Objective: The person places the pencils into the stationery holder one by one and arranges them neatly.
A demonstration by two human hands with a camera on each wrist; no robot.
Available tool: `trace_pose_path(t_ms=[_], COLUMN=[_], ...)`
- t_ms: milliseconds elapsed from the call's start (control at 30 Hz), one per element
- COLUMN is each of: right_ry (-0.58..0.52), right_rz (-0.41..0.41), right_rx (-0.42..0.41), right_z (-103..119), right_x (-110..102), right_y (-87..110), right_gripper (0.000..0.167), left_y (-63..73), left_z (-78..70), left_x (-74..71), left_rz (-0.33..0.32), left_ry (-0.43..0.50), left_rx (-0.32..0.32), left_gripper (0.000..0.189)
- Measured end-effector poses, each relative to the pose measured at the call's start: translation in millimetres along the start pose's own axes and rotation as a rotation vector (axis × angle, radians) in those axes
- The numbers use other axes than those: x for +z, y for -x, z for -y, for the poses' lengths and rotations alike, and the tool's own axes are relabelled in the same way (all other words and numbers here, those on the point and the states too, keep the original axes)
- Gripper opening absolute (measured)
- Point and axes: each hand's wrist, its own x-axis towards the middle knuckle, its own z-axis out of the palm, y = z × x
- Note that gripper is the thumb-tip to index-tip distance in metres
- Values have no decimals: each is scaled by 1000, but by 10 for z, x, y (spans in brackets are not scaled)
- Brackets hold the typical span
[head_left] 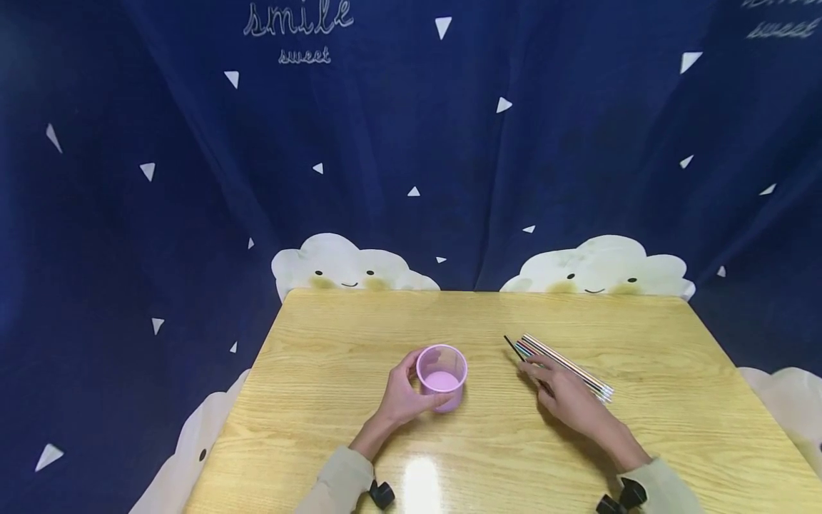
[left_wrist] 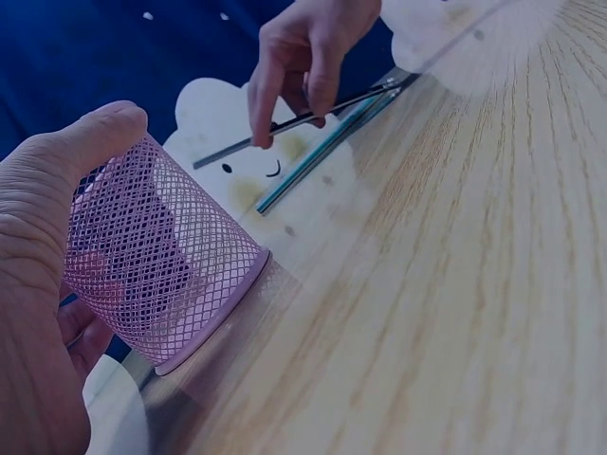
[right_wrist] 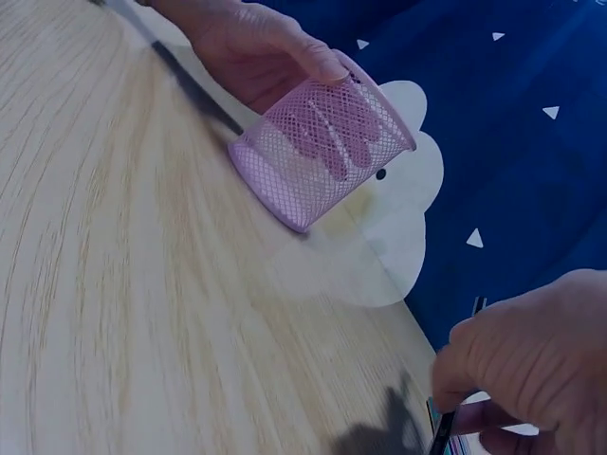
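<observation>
My left hand (head_left: 399, 398) holds a pink mesh pen holder (head_left: 443, 382) from its left side, thumb across the near face. The holder stands upright on the table, and nothing shows inside it. To the right, my right hand (head_left: 570, 401) pinches a thin black pencil (head_left: 511, 346) between thumb and fingers, tilted just above the table. Beneath and beside that hand lies a bundle of several pencils (head_left: 565, 363) in mixed colours, partly covered by the fingers. In the left wrist view the pinched pencil (left_wrist: 220, 155) is raised off a teal pencil (left_wrist: 299, 171).
The light wooden table (head_left: 321, 357) spreads around both hands. A dark blue curtain (head_left: 385, 128) with white triangles and cloud shapes hangs behind its far edge and at its sides. Black wrist straps (head_left: 382, 494) sit at both sleeves.
</observation>
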Motion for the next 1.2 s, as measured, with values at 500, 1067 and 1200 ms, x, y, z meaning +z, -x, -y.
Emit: trace_pose_path(t_ms=[500, 1067, 1200], right_ry=[-236, -426, -449], right_rz=[-217, -433, -454], right_rx=[-36, -25, -36], right_z=[168, 523, 629], right_x=[-19, -158, -166], right_y=[-273, -621, -688], right_gripper=[65, 51, 49], left_y=[-10, -39, -36], left_z=[4, 158, 335], left_x=[-18, -23, -19], left_rz=[16, 20, 12], left_ry=[-2, -18, -15], left_rx=[-8, -20, -18], left_gripper=[81, 84, 84])
